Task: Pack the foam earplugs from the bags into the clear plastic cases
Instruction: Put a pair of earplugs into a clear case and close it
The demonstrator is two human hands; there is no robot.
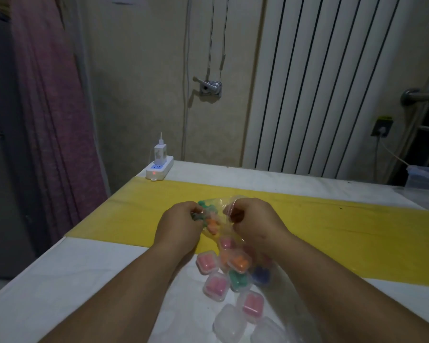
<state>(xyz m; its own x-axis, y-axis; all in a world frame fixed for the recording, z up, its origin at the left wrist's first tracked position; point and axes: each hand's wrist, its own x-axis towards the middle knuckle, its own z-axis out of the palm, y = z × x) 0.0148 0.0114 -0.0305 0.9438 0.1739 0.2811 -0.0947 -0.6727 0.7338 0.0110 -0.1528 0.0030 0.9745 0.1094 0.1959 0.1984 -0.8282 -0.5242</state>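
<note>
A clear plastic bag (pixel 214 215) of green and orange foam earplugs is held up over the yellow strip of the table. My left hand (pixel 181 222) pinches its left side and my right hand (pixel 252 220) pinches its right side. Closer to me lie several small clear cases (pixel 235 276): some hold pink, orange, green or blue earplugs. Two clear cases (pixel 227 323) at the bottom look empty. A second clear bag (pixel 285 300) lies partly under my right forearm.
A white power strip (pixel 159 169) with a charger plugged in sits at the table's far left corner. A plastic container (pixel 424 178) stands at the far right edge. A radiator and a curtain stand behind the white table (pixel 84 268).
</note>
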